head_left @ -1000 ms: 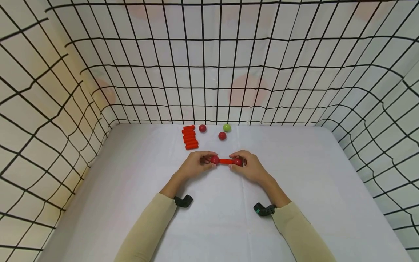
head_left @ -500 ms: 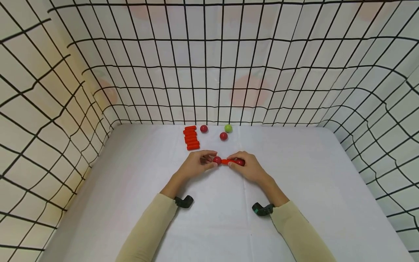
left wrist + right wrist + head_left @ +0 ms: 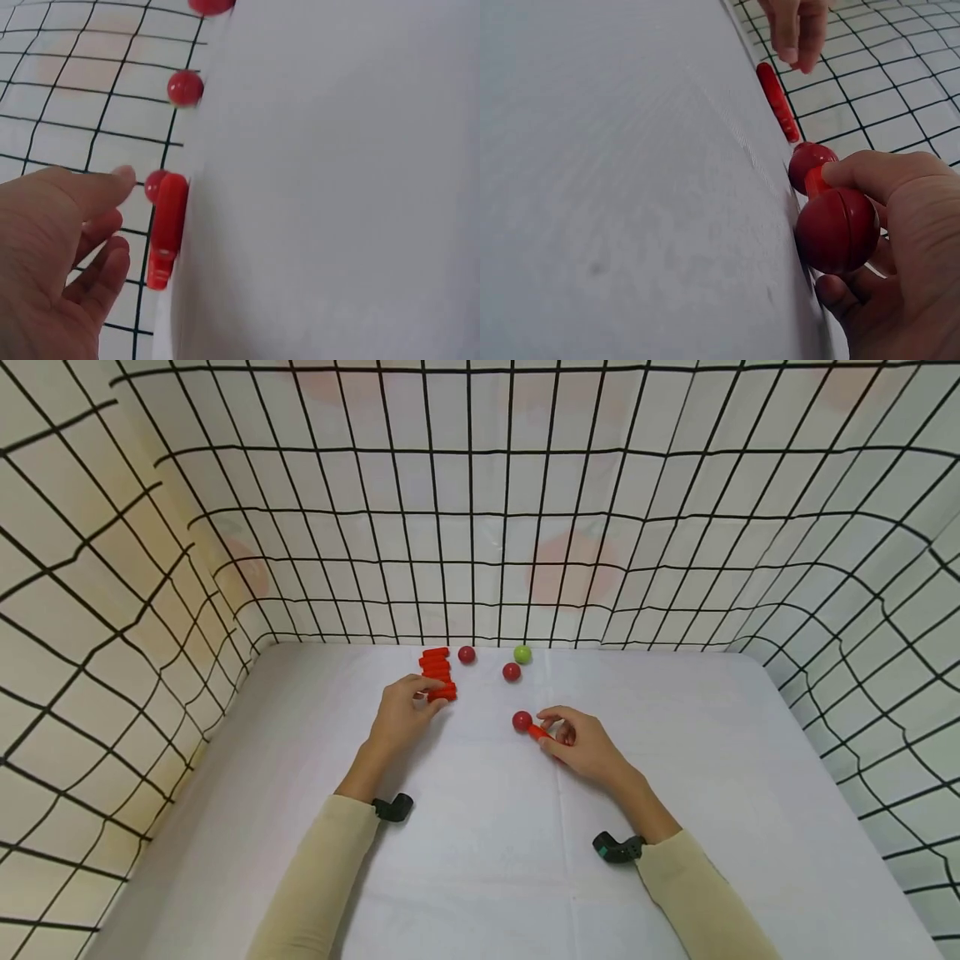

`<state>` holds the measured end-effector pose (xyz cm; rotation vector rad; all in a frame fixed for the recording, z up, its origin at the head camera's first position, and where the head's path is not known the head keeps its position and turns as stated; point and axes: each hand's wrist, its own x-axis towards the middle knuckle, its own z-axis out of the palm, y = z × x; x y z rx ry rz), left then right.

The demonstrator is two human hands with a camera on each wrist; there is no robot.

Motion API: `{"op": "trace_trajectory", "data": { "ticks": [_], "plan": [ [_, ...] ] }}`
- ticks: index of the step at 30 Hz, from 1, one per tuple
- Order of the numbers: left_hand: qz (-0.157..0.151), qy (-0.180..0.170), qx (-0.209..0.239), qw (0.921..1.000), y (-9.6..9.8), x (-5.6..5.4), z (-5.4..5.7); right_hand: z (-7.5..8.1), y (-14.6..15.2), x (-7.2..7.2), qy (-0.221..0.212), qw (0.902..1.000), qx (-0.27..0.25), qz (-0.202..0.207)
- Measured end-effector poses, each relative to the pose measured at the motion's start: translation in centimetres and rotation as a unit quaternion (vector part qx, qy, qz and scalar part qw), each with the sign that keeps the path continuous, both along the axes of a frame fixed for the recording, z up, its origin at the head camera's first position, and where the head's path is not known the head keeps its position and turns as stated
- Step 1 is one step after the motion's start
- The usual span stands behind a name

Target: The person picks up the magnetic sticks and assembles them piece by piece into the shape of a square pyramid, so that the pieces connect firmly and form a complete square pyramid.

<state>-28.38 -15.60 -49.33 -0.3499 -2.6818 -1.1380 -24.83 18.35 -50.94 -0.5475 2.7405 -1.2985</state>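
Observation:
In the head view, my left hand (image 3: 399, 717) is at the front of a row of short red plastic rods (image 3: 437, 665), thumb and fingers spread about the front ones. The left wrist view shows its fingers a little apart from the nearest rod (image 3: 170, 214). My right hand (image 3: 588, 748) pinches a red connecting rod (image 3: 537, 732) between thumb and fingers. At that rod's far end is a dark red ball (image 3: 522, 721). A second red ball (image 3: 836, 230) sits at the near end in the right wrist view, mostly covered by the hand in the head view.
Two loose red balls (image 3: 467, 655) (image 3: 512, 672) and a green ball (image 3: 522, 654) lie near the back edge of the white table (image 3: 480, 860). Black wire mesh (image 3: 480, 539) stands along the back and both sides.
My left hand has let go of the left ball and moved left and back to the red rods. The piece in my right hand has turned, its left end swinging back and right.

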Motion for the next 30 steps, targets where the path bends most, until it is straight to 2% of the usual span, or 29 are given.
{"op": "trace_trajectory", "data": {
  "ticks": [4,13,21,30],
  "plan": [
    [0.015,-0.015,-0.018,0.9996,-0.7,-0.2,-0.1,0.5,0.3,0.4,-0.019,0.9997,-0.016,0.002],
    [0.008,-0.016,-0.023,0.9996,-1.4,-0.2,-0.7,0.8,0.4,1.0,-0.060,0.9977,-0.031,0.006],
    [-0.015,-0.018,0.000,0.9997,-1.4,-0.2,-1.1,0.4,-0.2,0.8,-0.065,0.9974,-0.028,0.015],
    [-0.053,-0.031,-0.002,0.9981,-1.2,0.3,-1.2,-0.1,-0.6,0.6,-0.046,0.9985,-0.028,-0.003]
  ]
}}
